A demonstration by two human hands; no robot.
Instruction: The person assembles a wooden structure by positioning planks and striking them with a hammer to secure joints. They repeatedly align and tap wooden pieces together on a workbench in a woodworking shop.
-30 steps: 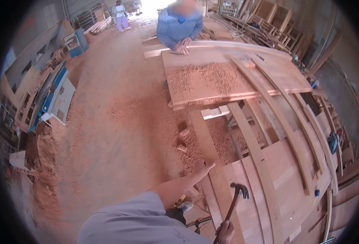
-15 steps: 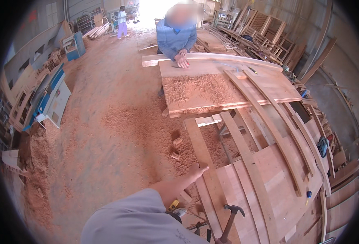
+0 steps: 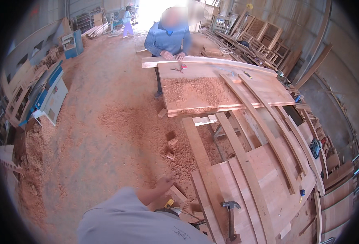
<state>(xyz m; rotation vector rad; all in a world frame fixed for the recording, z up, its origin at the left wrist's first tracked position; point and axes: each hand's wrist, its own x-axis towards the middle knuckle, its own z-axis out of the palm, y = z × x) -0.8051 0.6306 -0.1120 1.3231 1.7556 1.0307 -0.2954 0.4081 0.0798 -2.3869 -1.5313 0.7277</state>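
Note:
At the bottom edge my right hand (image 3: 234, 239) is closed round the handle of a claw hammer (image 3: 230, 215), its head up above a long wooden strip (image 3: 200, 148). My left hand (image 3: 164, 184) hangs over the sawdust-covered floor, left of the boards and apart from them. Its fingers are small and blurred, so whether it holds anything is unclear. Close by it, lower down, is a short wood offcut (image 3: 178, 193). Long strips, among them a second wooden strip (image 3: 244, 162), lie across the pale wooden panels (image 3: 269, 179) in front of me.
Across the work, a co-worker (image 3: 169, 38) rests both hands on a long beam (image 3: 212, 59). A red tape measure (image 3: 183, 67) and wood shavings (image 3: 195, 90) lie on the far panel. A blue tape measure (image 3: 302, 192) sits at right. A blue-white machine (image 3: 51, 95) stands left.
My left hand has come off the strip and moved left and down toward me. The hammer has turned more upright. The co-worker's hands have left the red tape measure for the beam.

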